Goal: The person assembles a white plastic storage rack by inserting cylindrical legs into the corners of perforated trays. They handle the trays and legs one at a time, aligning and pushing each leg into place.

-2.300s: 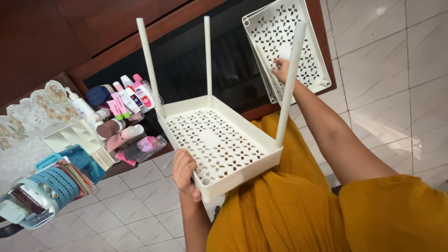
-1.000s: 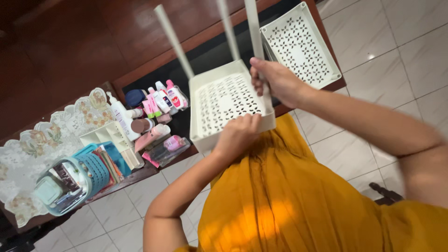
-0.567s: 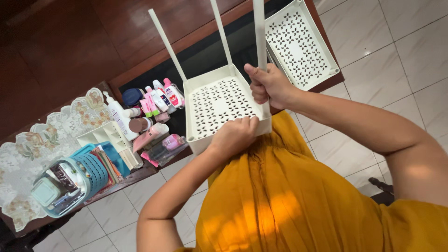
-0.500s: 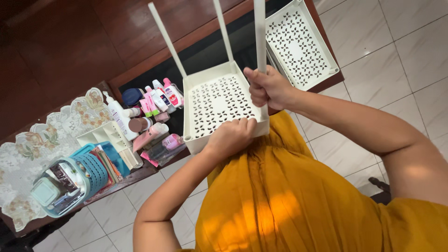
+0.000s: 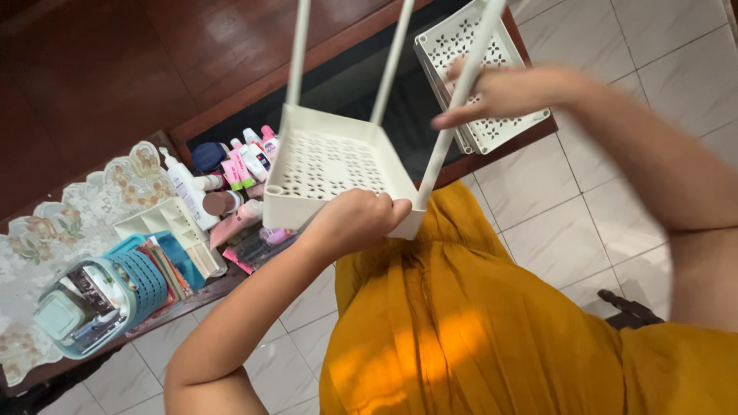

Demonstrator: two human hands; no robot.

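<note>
White shelf tray (image 5: 330, 165) clamped at near rim under my left hand (image 5: 355, 221) fingers | right hand (image 5: 503, 91) moved up corner pole (image 5: 453, 115), fingers wrapped | pole seating continues.

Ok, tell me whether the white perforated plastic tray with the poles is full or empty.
Empty. The white perforated plastic tray shows its bare patterned floor with nothing in it; the left hand grips its near edge.
</note>
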